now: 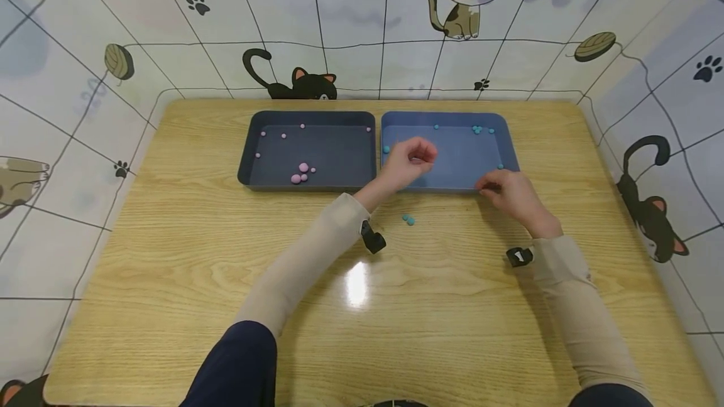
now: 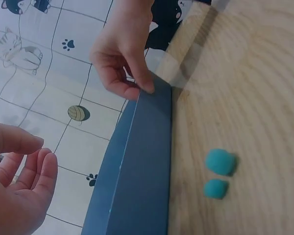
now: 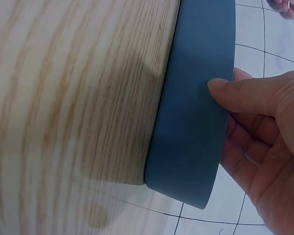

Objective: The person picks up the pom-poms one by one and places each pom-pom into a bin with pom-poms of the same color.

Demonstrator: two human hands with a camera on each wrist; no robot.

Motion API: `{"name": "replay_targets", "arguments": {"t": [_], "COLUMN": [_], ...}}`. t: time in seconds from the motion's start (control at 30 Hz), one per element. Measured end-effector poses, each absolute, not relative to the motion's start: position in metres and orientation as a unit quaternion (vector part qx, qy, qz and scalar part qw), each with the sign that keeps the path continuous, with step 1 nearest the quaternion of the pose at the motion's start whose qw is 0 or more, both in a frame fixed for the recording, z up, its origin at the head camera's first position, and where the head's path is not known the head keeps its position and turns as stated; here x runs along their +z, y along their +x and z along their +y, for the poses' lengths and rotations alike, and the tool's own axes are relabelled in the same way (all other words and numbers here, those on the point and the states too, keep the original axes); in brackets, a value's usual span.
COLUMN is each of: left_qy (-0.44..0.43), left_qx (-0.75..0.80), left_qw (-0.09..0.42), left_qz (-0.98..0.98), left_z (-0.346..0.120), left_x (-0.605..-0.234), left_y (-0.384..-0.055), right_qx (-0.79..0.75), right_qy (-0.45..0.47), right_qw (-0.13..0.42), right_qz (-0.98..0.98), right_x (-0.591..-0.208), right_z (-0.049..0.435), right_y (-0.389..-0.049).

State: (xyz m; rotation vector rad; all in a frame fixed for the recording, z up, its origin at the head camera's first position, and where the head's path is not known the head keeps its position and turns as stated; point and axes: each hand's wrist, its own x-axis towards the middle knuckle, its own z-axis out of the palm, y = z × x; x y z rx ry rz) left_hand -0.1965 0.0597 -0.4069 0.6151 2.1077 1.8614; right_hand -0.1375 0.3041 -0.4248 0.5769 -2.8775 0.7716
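Observation:
My right hand (image 1: 513, 195) grips the front wall of a blue tray (image 1: 452, 159) near its right corner. In the right wrist view the thumb (image 3: 235, 93) presses on the outside and the other fingers lie behind the rim. My left hand (image 1: 406, 162) hovers over the left part of that tray, its fingers loosely bent toward the thumb. Nothing shows between its fingertips in the left wrist view. Several small teal balls (image 1: 477, 130) lie in the blue tray. A few more teal balls (image 2: 220, 162) sit on the table in front of it.
A dark grey tray (image 1: 339, 149) stands left of the blue one and holds several pink balls (image 1: 303, 168) of different sizes. Both trays are at the back of a wooden table (image 1: 192, 256), close to a wall covering (image 1: 362, 24) printed with cats.

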Motion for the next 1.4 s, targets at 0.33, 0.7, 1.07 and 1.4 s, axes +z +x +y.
{"name": "replay_targets", "arguments": {"t": [0.33, 0.7, 1.07, 1.4], "left_qy": [0.242, 0.269, 0.269, 0.277], "left_qx": [0.636, 0.605, 0.584, 0.567], "left_qw": [0.147, 0.184, 0.205, 0.194], "left_qz": [0.718, 0.727, 0.738, 0.751], "left_z": [0.045, 0.033, 0.029, 0.029], "left_x": [-0.413, -0.432, -0.447, -0.455], "left_y": [-0.17, -0.153, -0.146, -0.144], "right_qx": [0.252, 0.251, 0.249, 0.25], "right_qy": [0.193, 0.188, 0.188, 0.187], "right_qw": [0.05, 0.049, 0.048, 0.047], "right_qz": [-0.947, -0.948, -0.949, -0.949], "right_x": [-0.427, -0.427, -0.427, -0.427], "right_z": [0.306, 0.306, 0.305, 0.305], "right_y": [-0.139, -0.139, -0.138, -0.138]}}
